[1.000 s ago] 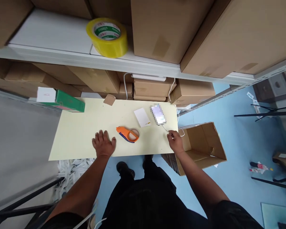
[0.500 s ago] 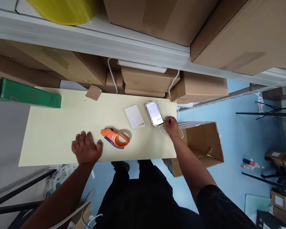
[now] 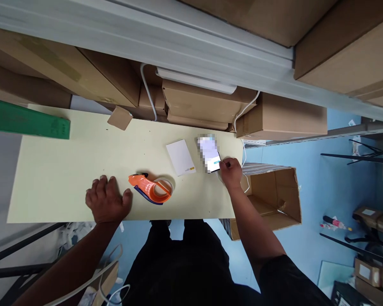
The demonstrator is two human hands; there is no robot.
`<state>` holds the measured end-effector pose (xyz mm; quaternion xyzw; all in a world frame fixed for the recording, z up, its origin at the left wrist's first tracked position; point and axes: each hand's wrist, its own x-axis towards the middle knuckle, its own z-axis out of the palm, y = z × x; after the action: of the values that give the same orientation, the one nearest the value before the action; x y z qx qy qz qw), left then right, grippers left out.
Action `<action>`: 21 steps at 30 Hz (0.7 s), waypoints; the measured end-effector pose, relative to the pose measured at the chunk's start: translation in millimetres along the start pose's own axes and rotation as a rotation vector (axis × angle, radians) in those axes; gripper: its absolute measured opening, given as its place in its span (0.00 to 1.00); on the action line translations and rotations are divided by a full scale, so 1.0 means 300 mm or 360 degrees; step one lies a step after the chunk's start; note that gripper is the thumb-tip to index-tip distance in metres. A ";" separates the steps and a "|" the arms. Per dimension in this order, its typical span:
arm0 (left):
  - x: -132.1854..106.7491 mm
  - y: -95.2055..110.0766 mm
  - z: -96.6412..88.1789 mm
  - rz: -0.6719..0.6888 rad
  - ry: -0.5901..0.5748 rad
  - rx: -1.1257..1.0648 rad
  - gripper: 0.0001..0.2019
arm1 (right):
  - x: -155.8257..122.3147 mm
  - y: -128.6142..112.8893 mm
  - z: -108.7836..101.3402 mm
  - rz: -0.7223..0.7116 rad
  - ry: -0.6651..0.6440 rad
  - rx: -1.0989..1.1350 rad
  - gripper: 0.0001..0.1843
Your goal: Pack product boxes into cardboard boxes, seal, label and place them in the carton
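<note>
My left hand [image 3: 107,204] lies flat and open on the pale yellow table [image 3: 67,170], just left of an orange tape dispenser [image 3: 150,189]. At the table's right end my right hand [image 3: 231,172] is curled, its fingers touching the lower right corner of a lit phone [image 3: 210,154] that has a white cable [image 3: 246,174] plugged in. A white card [image 3: 180,157] lies between the dispenser and the phone.
An open cardboard box [image 3: 271,195] stands on the blue floor right of the table. Stacked cardboard boxes [image 3: 198,104] fill the shelf behind. A green box [image 3: 25,123] sits at the table's far left, a small cardboard scrap [image 3: 120,117] at its back edge.
My right hand moved up from the table's right edge to the phone's corner. My left hand stayed flat by the dispenser. The view tilted downward, and the yellow tape roll left the picture.
</note>
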<state>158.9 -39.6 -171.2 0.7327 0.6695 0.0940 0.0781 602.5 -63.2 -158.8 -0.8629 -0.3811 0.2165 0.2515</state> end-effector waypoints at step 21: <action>-0.001 0.007 -0.011 -0.0038 -0.0068 0.0055 0.36 | -0.001 -0.043 -0.017 0.0088 -0.0003 -0.0032 0.13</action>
<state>160.3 -40.1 -167.4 0.7278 0.6779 0.0659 0.0807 598.2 -57.4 -147.0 -0.8754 -0.3596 0.2204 0.2363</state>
